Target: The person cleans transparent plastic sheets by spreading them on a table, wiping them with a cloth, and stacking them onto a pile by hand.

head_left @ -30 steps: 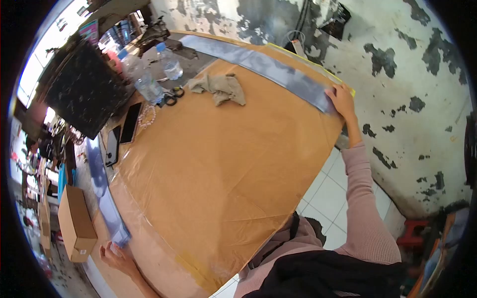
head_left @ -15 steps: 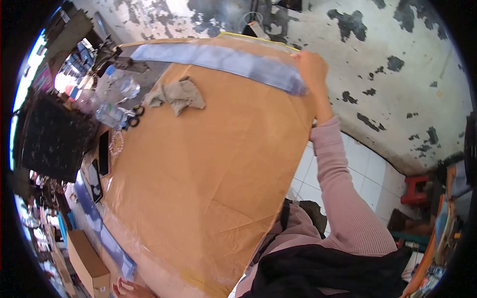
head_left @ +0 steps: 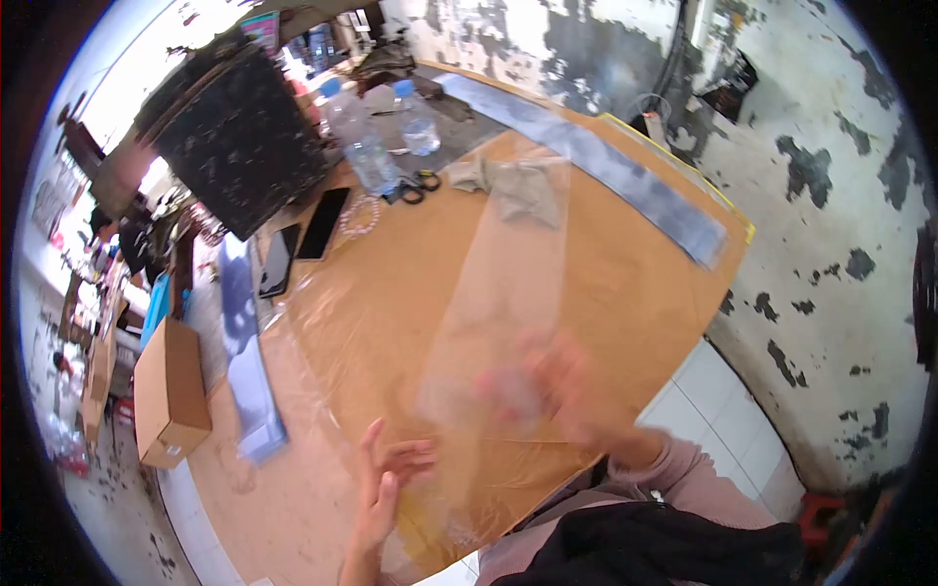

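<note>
My right hand (head_left: 552,381), blurred by motion, is closed on a long clear plastic sleeve (head_left: 508,283) above the brown-covered table (head_left: 625,342). The sleeve stretches away from me, its far end over a crumpled grey cloth (head_left: 471,177) that shows through. My left hand (head_left: 391,474) is raised near the table's front, left of the sleeve, fingers apart and holding nothing. One flat blue-grey folded fabric strip (head_left: 596,161) lies along the far edge. Another blue strip (head_left: 256,396) lies on the left, apart from both hands.
Black-handled scissors (head_left: 420,186), plastic bottles (head_left: 420,127), a pink bead string (head_left: 360,215) and two phones (head_left: 324,223) lie at the far left. Beyond them stand a dark box (head_left: 239,137) and a cardboard box (head_left: 171,391). A peeling wall (head_left: 821,264) rises on the right.
My right hand has left the far right corner and come back towards me with the clear sleeve. My left hand has risen further into view. The view has turned left.
</note>
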